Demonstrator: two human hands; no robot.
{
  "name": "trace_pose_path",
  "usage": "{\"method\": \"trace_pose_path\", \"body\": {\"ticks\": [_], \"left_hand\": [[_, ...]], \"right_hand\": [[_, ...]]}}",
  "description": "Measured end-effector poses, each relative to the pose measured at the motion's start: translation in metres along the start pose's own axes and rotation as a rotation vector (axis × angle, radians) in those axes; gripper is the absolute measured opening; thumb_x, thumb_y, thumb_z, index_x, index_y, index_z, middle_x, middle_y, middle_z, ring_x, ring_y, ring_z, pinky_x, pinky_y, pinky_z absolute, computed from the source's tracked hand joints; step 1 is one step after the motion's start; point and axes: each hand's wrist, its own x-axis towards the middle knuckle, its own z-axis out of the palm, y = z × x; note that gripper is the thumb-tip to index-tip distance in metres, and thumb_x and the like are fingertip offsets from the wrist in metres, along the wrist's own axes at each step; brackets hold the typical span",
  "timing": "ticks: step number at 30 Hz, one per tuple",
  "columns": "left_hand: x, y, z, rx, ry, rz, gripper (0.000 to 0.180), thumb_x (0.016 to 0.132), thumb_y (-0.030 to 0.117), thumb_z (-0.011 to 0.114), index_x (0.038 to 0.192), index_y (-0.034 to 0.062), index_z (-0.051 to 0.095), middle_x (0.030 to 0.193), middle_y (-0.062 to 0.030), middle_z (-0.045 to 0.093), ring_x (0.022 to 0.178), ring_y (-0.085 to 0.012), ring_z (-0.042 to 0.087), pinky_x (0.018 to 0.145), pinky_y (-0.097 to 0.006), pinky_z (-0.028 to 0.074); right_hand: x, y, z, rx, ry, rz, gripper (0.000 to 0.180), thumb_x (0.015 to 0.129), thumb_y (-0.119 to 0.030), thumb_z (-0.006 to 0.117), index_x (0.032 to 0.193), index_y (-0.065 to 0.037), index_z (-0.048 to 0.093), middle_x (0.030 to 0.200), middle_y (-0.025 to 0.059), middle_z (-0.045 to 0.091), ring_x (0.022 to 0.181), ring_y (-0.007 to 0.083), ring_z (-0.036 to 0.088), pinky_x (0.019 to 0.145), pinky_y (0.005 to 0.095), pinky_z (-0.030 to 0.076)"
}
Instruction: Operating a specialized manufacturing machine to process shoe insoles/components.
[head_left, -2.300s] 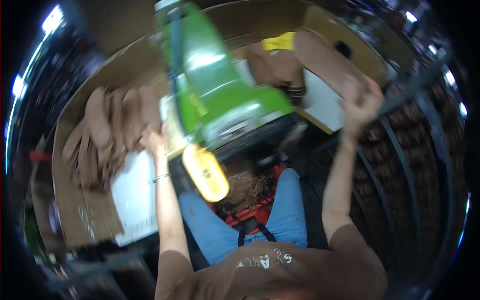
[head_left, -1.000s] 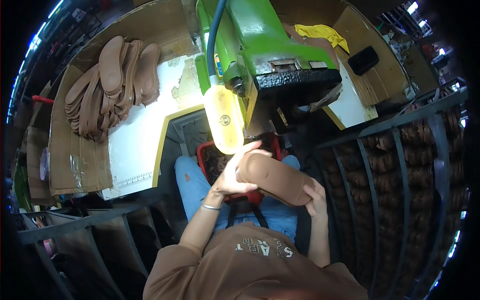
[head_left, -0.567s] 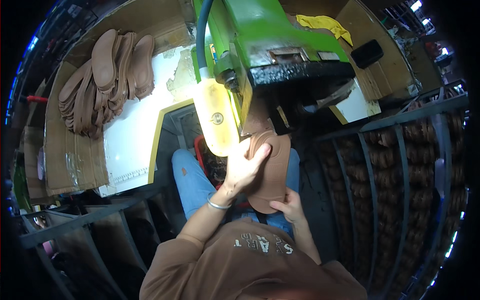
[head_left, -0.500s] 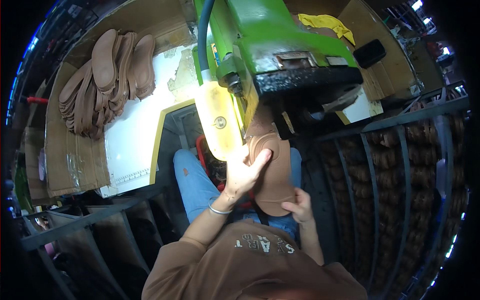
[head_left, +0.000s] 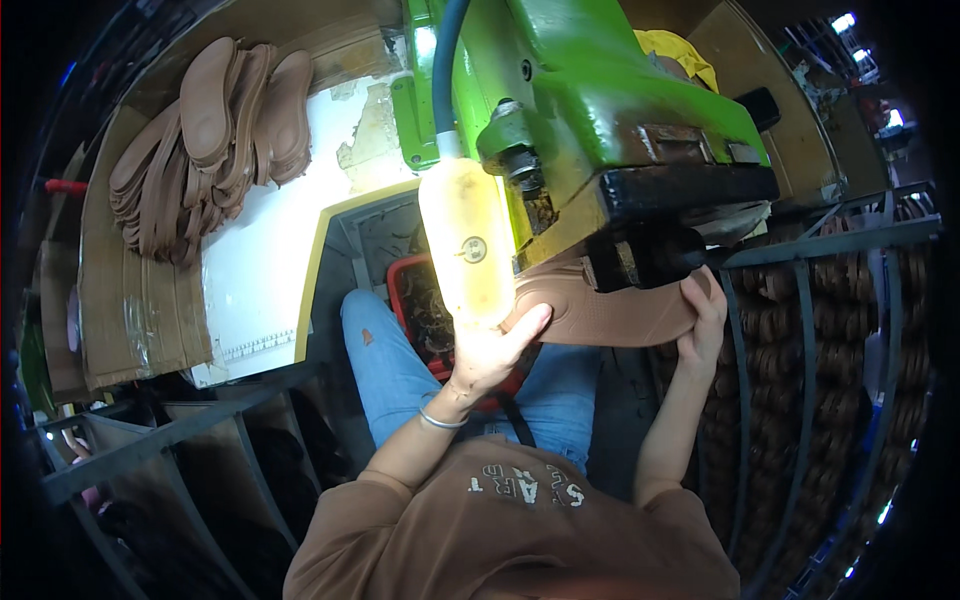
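Note:
Between my two hands a brown shoe sole (head_left: 620, 312) lies crosswise under the black head of a green machine (head_left: 600, 90). My left hand (head_left: 490, 350) grips its left end, thumb on top, right below a glowing yellow-white lamp (head_left: 465, 245). At the far right end my right hand (head_left: 704, 318) holds the sole, fingers on its upper side. The sole's back edge is hidden by the machine head, and the fingers under it do not show.
Several brown soles (head_left: 210, 110) are piled on the white tabletop (head_left: 255, 275) inside a cardboard box at the left. A red bin (head_left: 400, 300) with scraps stands between my knees. Racks packed with brown pieces (head_left: 780, 400) stand at the right; another metal rack (head_left: 180, 440) is at the left.
The sole has turned from pointing toward me to lying crosswise. My right hand has swung up and to the right with its end, while my left hand stays near the lamp.

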Motion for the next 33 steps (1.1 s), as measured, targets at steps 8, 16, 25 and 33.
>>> {"method": "trace_pose_path", "body": {"ticks": [8, 16, 25, 33], "left_hand": [[-0.005, 0.023, -0.060, -0.019, -0.005, -0.126, 0.035, 0.074, 0.006, 0.072, 0.104, -0.0050, 0.059, 0.092, -0.0091, 0.064, 0.083, -0.0123, 0.060, 0.072, -0.023, 0.049], [-0.046, 0.022, -0.117, -0.164, 0.205, -0.184, 0.030, 0.073, 0.002, 0.068, 0.099, -0.0077, 0.056, 0.094, -0.0138, 0.063, 0.085, -0.0162, 0.061, 0.078, -0.027, 0.050], [-0.045, 0.020, -0.125, 0.277, -0.074, -0.221, 0.022, 0.072, 0.006, 0.072, 0.089, -0.0023, 0.061, 0.080, -0.0070, 0.064, 0.070, -0.0109, 0.059, 0.066, -0.023, 0.048], [0.008, 0.067, -0.081, 0.302, 0.005, 0.017, 0.023, 0.067, 0.005, 0.076, 0.084, -0.0044, 0.064, 0.076, -0.0075, 0.065, 0.069, -0.0112, 0.061, 0.066, -0.023, 0.049]], "right_hand": [[0.016, 0.016, 0.061, 0.179, -0.169, 0.033, 0.016, 0.079, -0.003, 0.064, 0.093, 0.002, 0.060, 0.088, 0.0069, 0.065, 0.077, 0.0127, 0.061, 0.072, 0.0233, 0.048], [-0.019, 0.041, 0.120, 0.143, -0.300, 0.021, 0.019, 0.069, 0.008, 0.059, 0.085, 0.001, 0.065, 0.081, 0.0067, 0.066, 0.073, 0.0134, 0.063, 0.069, 0.0244, 0.049], [-0.025, 0.049, 0.123, -0.067, -0.325, -0.013, 0.021, 0.069, 0.001, 0.070, 0.088, 0.002, 0.063, 0.079, 0.0046, 0.064, 0.071, 0.0103, 0.060, 0.068, 0.0226, 0.047], [-0.020, 0.049, 0.106, 0.138, -0.042, -0.233, 0.019, 0.082, -0.005, 0.065, 0.098, 0.002, 0.057, 0.091, 0.0056, 0.063, 0.081, 0.0096, 0.058, 0.075, 0.0222, 0.046]]}}
